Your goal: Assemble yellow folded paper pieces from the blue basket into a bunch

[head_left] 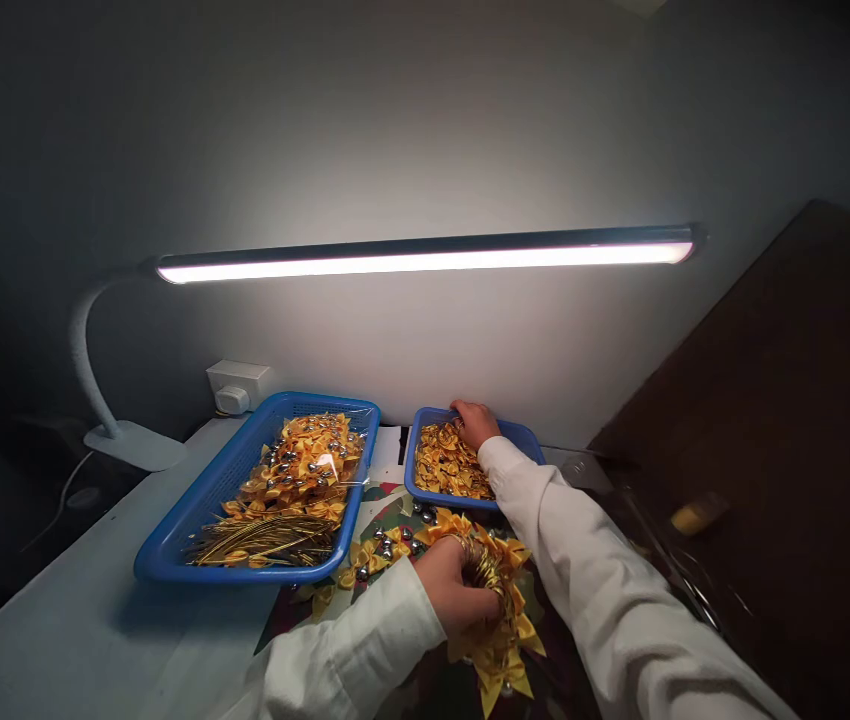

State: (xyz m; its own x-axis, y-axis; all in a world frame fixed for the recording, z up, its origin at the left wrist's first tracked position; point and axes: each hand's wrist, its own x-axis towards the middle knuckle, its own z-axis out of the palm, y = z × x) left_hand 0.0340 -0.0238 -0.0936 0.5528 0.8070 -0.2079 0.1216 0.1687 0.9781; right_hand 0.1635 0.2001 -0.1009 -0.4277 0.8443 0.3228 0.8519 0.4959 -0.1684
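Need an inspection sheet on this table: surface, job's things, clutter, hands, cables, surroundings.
Surface: pale table, patterned cloth on part of it.
Job's things: large basket with gold flowers and stems; small basket with gold pieces; one gold bunch.
Clutter: loose-looking flowers and silver beads on the cloth.
Hands: left hand grips the bunch; right hand at the small basket, its grip unclear.
Cables: white cable beside the lamp base.
Surroundings: lamp lit; wall behind; socket near the large basket.

The white bench (192,640) supports a large blue plastic basket (207,492), a smaller blue basket (425,492) to its right, and a multicolored patterned sheet (378,507).
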